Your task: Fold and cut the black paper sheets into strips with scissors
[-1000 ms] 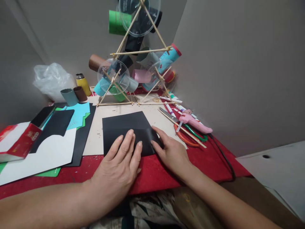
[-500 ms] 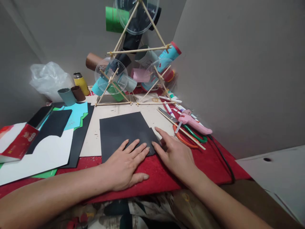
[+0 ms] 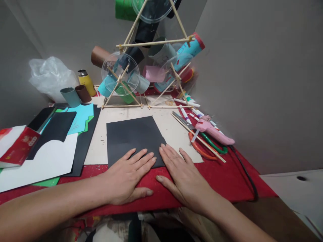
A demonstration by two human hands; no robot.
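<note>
The left hand [image 3: 126,179] and right hand [image 3: 185,179] lie open and empty, both touching the black paper [image 3: 133,137] on the red table [image 3: 229,179]

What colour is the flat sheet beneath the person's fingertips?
The flat sheet is black, clearest in the head view.

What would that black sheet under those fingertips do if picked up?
The black sheet looks thin, so it's probably light and might bend if lifted by one corner. Its flat, uncurled far edge suggests some stiffness.

Room over far part of black sheet [image 3: 133,134]; stick frame [image 3: 155,43] blocks behind, glue gun [image 3: 212,130] right, red-white box [image 3: 21,144] left.
</note>
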